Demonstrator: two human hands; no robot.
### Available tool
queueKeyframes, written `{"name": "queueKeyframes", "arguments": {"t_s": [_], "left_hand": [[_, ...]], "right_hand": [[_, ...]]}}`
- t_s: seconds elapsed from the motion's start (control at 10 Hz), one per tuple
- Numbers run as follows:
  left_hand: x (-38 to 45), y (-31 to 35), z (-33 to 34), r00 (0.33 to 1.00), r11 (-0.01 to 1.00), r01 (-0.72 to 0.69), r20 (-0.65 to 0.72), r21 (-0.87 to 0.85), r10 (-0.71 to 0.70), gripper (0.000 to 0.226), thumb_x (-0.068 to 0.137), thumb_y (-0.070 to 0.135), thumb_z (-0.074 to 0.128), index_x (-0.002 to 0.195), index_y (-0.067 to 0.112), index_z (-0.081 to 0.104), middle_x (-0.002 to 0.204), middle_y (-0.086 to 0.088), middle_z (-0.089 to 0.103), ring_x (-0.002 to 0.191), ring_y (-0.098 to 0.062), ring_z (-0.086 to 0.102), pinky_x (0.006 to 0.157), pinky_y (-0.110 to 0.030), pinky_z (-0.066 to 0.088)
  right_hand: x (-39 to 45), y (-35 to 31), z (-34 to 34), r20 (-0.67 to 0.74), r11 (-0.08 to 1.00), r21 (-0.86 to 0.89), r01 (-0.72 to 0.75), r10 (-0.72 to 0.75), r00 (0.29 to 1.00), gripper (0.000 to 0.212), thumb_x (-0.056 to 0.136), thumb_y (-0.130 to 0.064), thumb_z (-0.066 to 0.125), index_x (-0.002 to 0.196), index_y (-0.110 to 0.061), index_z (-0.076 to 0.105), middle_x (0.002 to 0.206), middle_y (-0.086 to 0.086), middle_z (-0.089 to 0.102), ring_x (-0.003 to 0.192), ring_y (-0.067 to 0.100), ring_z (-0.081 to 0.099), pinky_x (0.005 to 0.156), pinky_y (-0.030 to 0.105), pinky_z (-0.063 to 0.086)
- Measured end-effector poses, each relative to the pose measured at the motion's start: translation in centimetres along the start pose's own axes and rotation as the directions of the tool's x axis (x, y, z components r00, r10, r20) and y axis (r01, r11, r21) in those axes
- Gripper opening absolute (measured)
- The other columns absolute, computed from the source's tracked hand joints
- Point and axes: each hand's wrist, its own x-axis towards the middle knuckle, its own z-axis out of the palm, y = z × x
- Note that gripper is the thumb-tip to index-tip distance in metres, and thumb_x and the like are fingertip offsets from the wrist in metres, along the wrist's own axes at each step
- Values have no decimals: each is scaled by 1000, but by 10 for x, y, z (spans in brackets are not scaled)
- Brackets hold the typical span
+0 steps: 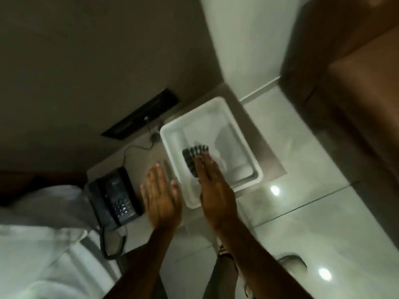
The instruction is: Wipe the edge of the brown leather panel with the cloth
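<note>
My left hand hangs flat over the tabletop, fingers straight and spread, gripping nothing. It sits between the black telephone and the white plastic tub, near both but touching neither as far as I can tell. My right hand reaches over the near rim of the tub, fingers extended and together — released, with nothing in them. The fingertips lie just at a dark ribbed object inside the tub; it is too blurred to say what it is, or whether I touch it. Pale crumpled material lies deeper in the tub — possibly the cloth, I cannot tell. The brown leather panel stands well apart at the upper right, beyond the pale tiled floor. White bedding fills the lower left.
</note>
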Motion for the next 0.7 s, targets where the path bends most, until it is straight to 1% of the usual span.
{"name": "queueKeyframes", "arguments": {"t_s": [0.1, 0.2, 0.3, 0.4, 0.5, 0.6, 0.7], "left_hand": [[27, -42, 44, 1000, 999, 29, 10, -36, -28, 81, 108, 55, 6, 179, 18, 15, 188, -6, 11, 176, -24, 7, 145, -56, 6], [37, -71, 74, 999, 998, 31, 14, -60, -31, 78, 110, 54, 7, 180, 19, 14, 188, -8, 13, 175, -25, 8, 145, -55, 5], [39, -82, 92, 997, 998, -9, 71, -60, 14, 79, 111, 55, 7, 180, 19, 9, 189, -10, 6, 176, -28, 2, 144, -54, 0], [47, -80, 108, 993, 995, -56, 102, -78, 64, 79, 110, 57, 7, 180, 21, 7, 189, -11, -1, 175, -29, -5, 141, -52, -8], [45, -73, 124, 995, 995, -47, 80, -92, 54, 78, 110, 57, 9, 180, 22, 7, 189, -12, -3, 175, -28, -7, 140, -51, -10], [49, -71, 121, 995, 996, -28, 88, -90, 36, 78, 110, 58, 9, 180, 23, 5, 189, -11, -4, 176, -29, -6, 140, -51, -10], [40, -77, 104, 992, 998, -13, 127, -55, 20, 79, 111, 58, 15, 180, 22, 3, 189, -12, -6, 176, -32, -5, 141, -54, -11]], "right_hand": [[24, 4, 47, 82, 988, -157, -3, 17, 996, 73, 103, -14, 47, 161, -22, 5, 171, 4, -3, 158, 26, 6, 110, 43, 50], [31, 3, 71, 179, 981, -184, -64, 98, 979, 64, 107, -40, 31, 162, -21, 4, 171, 7, -6, 158, 27, 3, 119, 50, 38], [29, 6, 70, 158, 978, -206, -33, 66, 985, 58, 105, -35, 40, 159, -23, 23, 170, 11, 11, 153, 32, 26, 113, 49, 46], [41, 19, 62, 134, 941, -337, -17, 65, 989, 54, 101, -34, 52, 153, -29, 37, 159, 8, 32, 138, 28, 44, 100, 46, 55], [48, 30, 55, 116, 968, -251, -15, 46, 992, 49, 97, -23, 56, 144, -34, 48, 142, 3, 46, 119, 27, 55, 89, 47, 56], [56, 31, 59, 145, 972, -231, 34, 0, 989, 50, 93, -19, 61, 140, -32, 52, 136, 5, 48, 107, 31, 61, 82, 47, 57], [54, 22, 54, 185, 963, -258, -73, 124, 975, 51, 96, -19, 58, 144, -32, 47, 141, 7, 47, 115, 32, 58, 89, 44, 55]]}}
